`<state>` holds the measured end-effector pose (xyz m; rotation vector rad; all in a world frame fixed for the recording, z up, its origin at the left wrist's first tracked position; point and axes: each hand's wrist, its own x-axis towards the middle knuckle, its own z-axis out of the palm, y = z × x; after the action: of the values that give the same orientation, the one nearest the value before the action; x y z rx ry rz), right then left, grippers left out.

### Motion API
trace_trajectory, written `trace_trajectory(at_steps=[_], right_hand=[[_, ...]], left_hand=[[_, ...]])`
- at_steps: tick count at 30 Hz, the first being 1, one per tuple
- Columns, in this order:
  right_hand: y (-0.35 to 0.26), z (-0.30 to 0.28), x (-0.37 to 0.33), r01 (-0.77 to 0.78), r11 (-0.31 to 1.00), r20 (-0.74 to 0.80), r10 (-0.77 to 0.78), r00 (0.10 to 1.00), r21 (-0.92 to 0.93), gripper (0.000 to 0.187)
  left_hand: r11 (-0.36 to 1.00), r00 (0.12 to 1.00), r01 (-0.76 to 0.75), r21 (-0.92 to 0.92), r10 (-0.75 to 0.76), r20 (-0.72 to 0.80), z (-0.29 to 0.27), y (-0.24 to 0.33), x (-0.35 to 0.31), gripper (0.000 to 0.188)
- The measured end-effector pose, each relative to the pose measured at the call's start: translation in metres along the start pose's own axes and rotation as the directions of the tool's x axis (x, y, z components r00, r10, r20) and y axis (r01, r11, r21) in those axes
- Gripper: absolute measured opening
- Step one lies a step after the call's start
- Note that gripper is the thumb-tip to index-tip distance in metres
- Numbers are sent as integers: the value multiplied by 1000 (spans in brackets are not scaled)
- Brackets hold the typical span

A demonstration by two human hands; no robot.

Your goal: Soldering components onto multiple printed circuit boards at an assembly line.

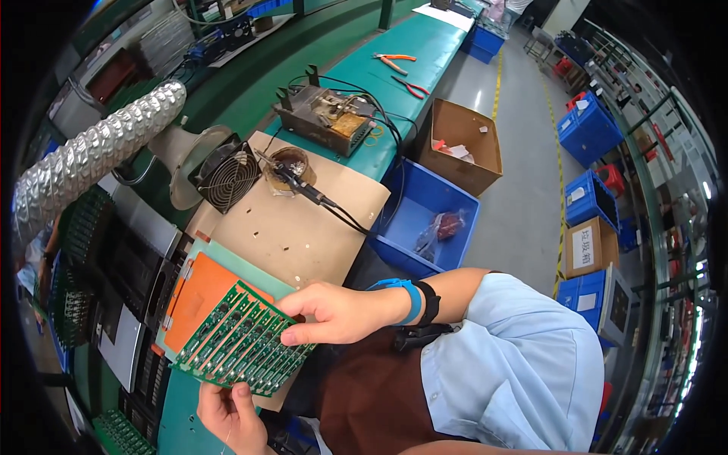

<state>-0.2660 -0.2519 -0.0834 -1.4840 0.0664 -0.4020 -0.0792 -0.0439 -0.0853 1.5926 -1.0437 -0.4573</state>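
Head: green board (246, 341) partly over orange pad (205, 292), parts facing up. Left hand (231, 421) pinches its edge away from pad; right hand (326, 312) grips the side right of pad. Strips slant upper right to lower left; long axis unclear, outline near square.
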Motion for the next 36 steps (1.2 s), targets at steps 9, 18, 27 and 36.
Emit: trace_trajectory(at_steps=[9, 18, 27, 36], right_hand=[[23, 15, 33, 257, 925, 48, -253, 966, -279, 26], [50, -21, 33, 104, 978, -23, -110, 994, -180, 35], [74, -66, 19, 218, 913, -126, -275, 953, -345, 21], [82, -78, 19, 200, 929, -94, -239, 966, -310, 39]], left_hand=[[949, 971, 4, 316, 72, -228, -44, 41, -3, 23], [717, 799, 96, 690, 358, -483, -138, 113, -2, 13], [338, 959, -37, 940, 276, -61, -143, 89, 151, 10], [217, 971, 81, 973, 203, -126, -173, -4, 306, 26]])
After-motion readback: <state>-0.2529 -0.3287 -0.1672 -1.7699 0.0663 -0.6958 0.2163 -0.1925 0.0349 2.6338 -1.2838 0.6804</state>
